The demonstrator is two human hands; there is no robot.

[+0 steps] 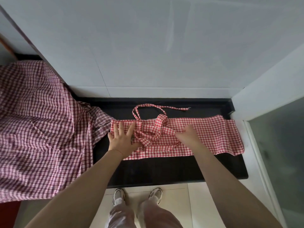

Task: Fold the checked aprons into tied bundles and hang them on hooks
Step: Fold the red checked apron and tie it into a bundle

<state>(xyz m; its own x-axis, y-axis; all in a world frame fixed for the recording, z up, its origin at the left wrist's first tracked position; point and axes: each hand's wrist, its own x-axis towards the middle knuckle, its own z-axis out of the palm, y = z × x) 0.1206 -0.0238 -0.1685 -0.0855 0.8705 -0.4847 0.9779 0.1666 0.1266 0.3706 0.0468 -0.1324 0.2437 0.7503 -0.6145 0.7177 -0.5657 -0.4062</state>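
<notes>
A red-and-white checked apron [212, 135] lies folded into a long strip across the black counter [164, 171]. Its straps [153, 129] lie tangled on the strip's middle, and one strap loops back towards the wall. My left hand [123, 139] presses flat with spread fingers on the strip's left end. My right hand [187, 134] has curled fingers and grips a fold of the apron near the middle. A second, darker maroon checked apron [41, 129] lies spread in a heap to the left, hanging over the counter's front edge.
A grey tiled wall [148, 46] rises behind the counter. A white frame with a glass panel [279, 145] bounds the right side. My feet stand on pale floor tiles [194, 203] below the counter edge. No hooks are in view.
</notes>
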